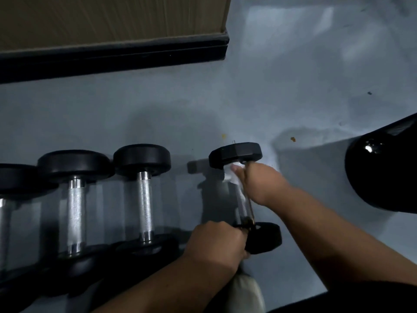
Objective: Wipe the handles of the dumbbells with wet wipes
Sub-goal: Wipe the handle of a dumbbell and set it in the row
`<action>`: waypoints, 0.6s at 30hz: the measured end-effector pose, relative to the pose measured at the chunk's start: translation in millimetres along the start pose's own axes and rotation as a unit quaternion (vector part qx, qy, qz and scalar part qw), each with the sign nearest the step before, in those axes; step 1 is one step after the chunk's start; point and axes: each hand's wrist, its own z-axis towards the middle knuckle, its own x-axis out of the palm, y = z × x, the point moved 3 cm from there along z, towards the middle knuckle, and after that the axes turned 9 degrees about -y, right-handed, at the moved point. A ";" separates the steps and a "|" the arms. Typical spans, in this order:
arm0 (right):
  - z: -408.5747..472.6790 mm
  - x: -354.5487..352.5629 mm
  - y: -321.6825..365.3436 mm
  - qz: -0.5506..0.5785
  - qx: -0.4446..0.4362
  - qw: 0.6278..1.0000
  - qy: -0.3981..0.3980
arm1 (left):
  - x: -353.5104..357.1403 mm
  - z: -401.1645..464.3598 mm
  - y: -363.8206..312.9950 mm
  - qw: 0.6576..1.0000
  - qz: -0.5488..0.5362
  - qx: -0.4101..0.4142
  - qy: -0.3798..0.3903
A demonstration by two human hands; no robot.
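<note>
grey floor [282, 91] carries a row of dumbbells, long axes running near to far. right of that row, one dumbbell [244, 199] lies the same way, slightly tilted. left hand [217, 241] grips its near head; right hand [259, 184] wraps a white wet wipe [230, 175] round the handle's far end. brown board [112, 19] stands far left.

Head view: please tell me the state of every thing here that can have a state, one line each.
Rightmost dumbbell: on the floor, held at both ends by the hands.
Wet wipe: pressed round the handle at its far end.
Right hand: grips the wet wipe.
Left hand: grips the near head.
Middle dumbbell: lying on the floor, untouched.
Dumbbell left of it: lying, untouched.
</note>
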 end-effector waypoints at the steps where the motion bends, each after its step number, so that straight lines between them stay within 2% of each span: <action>1: -0.6 3.6 -2.9 -0.003 0.002 1.000 -0.007 | -0.7 -0.7 -0.2 1.000 -0.002 0.000 0.002; 2: -8.0 5.5 -5.8 0.000 0.008 1.000 0.003 | -1.5 -1.3 -1.1 1.000 -0.003 -0.001 0.007; 6: -52.1 16.1 -16.9 -0.046 -0.004 0.990 0.132 | -2.3 -0.1 -2.0 1.000 -0.008 0.006 0.018; 8: -45.2 12.2 -14.7 -0.035 0.006 0.991 0.128 | -2.4 1.7 -1.0 1.000 -0.006 0.009 0.014; 13: 2.4 5.0 -3.2 0.039 0.004 0.999 -0.016 | -3.6 4.3 -3.2 1.000 0.006 0.004 0.012; 15: -5.9 9.1 -7.6 0.022 -0.001 1.000 0.000 | -3.7 4.6 -4.2 1.000 0.012 -0.001 0.018; 18: -48.4 15.1 -16.8 -0.004 0.002 0.995 0.101 | -2.4 7.4 -6.0 0.999 0.021 -0.002 0.035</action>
